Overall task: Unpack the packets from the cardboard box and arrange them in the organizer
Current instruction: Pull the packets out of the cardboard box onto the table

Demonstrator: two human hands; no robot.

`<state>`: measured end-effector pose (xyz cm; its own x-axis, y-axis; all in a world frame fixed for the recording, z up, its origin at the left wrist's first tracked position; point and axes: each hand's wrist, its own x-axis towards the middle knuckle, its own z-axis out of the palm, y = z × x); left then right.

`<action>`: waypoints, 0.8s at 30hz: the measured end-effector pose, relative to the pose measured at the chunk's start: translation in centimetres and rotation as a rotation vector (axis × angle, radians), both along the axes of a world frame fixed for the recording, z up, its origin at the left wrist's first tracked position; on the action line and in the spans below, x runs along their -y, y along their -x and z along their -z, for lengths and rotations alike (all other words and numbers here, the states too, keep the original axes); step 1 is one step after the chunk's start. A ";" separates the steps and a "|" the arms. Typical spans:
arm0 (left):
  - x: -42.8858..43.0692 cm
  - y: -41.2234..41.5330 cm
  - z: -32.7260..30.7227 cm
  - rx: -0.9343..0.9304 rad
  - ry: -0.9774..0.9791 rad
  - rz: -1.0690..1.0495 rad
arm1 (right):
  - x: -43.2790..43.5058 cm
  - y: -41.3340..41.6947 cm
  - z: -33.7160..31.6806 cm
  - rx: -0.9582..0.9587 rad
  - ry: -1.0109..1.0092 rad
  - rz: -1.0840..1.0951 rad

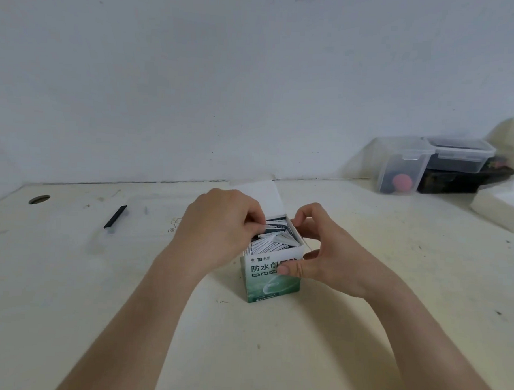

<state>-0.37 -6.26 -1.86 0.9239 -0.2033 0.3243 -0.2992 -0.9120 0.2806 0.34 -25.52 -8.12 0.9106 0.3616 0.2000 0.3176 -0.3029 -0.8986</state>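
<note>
Mid-frame, right hand (323, 256) grips the cardboard box (271, 284) (thumb on front); left hand (219, 222), pinching packets (273, 242), should lift 1 straight up.

Small white-and-green cardboard box (271, 279): upright on cream table (361, 332), lid flap (258, 199) raised at the far side, crammed with white-and-dark paper packets (274, 238).
Left hand (219, 222): fingertips pinching packets at the box mouth.
Right hand (318, 253): gripping the box, thumb on its printed front.
Clear lidded plastic containers (404, 166): far right of the table.
</note>
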 end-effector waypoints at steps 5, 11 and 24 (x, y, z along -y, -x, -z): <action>-0.5 -0.3 1.2 0.178 0.377 0.013 | 0.0 -0.1 -0.2 0.051 -0.117 0.103; -0.9 0.0 1.2 0.104 0.625 0.033 | 0.4 -0.2 -0.4 0.135 -0.088 0.201; -2.1 0.2 1.4 0.175 0.358 -0.045 | 1.2 -1.3 0.5 0.597 0.392 0.546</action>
<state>-0.52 -4.14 -3.24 0.8537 -0.0090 0.5206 -0.3325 -0.7789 0.5318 1.63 -26.76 -8.65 0.7593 0.0504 0.6487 0.4205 -0.7989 -0.4301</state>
